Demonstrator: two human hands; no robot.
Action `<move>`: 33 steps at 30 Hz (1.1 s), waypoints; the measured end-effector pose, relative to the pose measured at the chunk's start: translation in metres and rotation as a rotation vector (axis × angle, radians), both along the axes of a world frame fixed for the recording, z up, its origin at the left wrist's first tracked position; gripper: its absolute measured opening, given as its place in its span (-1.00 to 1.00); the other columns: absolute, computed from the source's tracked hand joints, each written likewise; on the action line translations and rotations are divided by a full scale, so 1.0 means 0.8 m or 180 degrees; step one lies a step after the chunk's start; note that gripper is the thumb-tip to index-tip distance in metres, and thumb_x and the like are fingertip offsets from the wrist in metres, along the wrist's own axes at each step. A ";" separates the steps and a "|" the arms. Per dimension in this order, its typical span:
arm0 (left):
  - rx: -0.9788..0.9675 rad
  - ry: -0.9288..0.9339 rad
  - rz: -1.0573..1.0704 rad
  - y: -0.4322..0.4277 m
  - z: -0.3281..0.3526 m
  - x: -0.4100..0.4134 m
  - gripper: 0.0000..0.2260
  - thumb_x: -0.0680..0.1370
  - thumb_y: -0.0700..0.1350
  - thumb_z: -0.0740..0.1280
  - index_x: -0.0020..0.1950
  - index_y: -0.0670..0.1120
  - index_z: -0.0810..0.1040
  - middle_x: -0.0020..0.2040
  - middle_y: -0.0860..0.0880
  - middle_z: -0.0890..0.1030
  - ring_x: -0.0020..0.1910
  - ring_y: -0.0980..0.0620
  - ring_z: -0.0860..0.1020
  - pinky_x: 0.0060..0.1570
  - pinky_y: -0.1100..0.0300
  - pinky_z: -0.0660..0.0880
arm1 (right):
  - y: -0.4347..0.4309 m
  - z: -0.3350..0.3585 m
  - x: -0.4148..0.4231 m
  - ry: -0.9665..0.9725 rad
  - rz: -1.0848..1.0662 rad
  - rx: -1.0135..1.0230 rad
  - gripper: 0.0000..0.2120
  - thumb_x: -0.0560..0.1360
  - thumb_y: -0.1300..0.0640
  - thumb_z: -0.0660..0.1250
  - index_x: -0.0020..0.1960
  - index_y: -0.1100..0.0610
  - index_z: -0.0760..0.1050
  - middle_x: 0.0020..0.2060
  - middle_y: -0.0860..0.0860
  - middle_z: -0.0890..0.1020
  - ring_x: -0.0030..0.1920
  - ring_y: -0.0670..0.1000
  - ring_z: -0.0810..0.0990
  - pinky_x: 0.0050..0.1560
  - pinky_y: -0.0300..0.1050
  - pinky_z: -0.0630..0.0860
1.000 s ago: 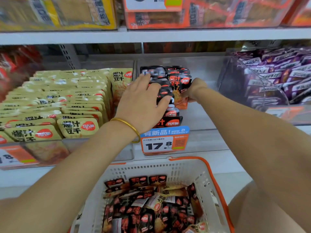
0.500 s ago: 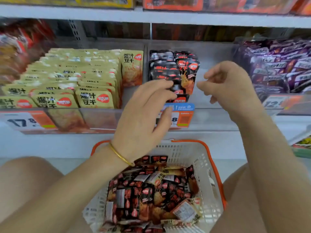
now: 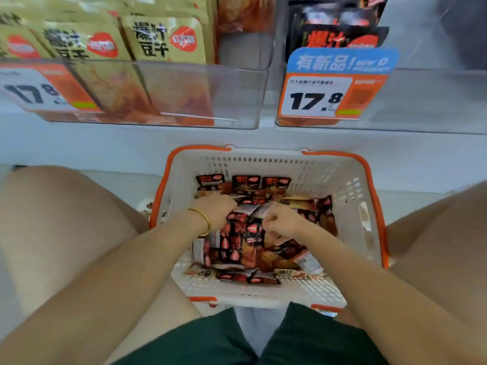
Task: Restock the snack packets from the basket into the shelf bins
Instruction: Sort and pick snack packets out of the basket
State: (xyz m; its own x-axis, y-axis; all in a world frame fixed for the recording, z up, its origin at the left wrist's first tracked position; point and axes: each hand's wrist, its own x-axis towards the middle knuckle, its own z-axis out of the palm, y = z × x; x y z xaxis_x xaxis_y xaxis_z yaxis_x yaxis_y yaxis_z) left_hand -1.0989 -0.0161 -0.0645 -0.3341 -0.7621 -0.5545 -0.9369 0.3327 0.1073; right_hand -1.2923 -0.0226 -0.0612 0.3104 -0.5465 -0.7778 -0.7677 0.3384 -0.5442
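Observation:
A white basket (image 3: 350,196) with orange rim and handles stands on the floor between my knees, holding several black-and-red snack packets (image 3: 245,241). Both hands are down inside it. My left hand (image 3: 214,210), with a gold bangle on the wrist, lies on the packets at the back left, fingers curled over them. My right hand (image 3: 283,221) is curled in the middle of the pile and pinches at the packets. Above, a clear shelf bin (image 3: 434,101) holds black packets (image 3: 340,35) behind a blue-and-orange 17.8 price tag (image 3: 329,85).
To the left a second clear bin (image 3: 210,96) is packed with yellow packets (image 3: 163,40) and carries another 17.8 tag (image 3: 39,90). A white shelf ledge (image 3: 105,143) runs below the bins. My bare knees flank the basket on both sides.
Both hands came down from the black-packet bin into the basket. The view tilted downward, so the bins now sit at the top of the frame.

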 end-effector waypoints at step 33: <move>0.0969 0.3137 0.1139 -0.008 0.189 -0.064 -0.63 0.49 -0.53 0.15 -0.04 -0.08 0.54 0.03 -0.05 0.60 0.01 -0.06 0.61 0.01 0.15 0.57 | -0.024 0.151 -0.099 -0.1804 0.0304 -0.0075 -0.90 0.44 0.32 0.40 -0.13 0.19 0.50 -0.32 -0.05 0.59 -0.31 -0.14 0.54 -0.26 -0.32 0.48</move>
State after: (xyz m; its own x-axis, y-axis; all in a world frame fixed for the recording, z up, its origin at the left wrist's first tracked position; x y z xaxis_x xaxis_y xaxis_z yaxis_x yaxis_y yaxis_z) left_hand -1.1498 -0.0227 0.0867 -0.5213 -0.7798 -0.3466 -0.4313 -0.1097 0.8955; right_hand -1.3717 -0.0414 0.0594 0.7242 -0.5107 -0.4634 -0.3804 0.2647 -0.8862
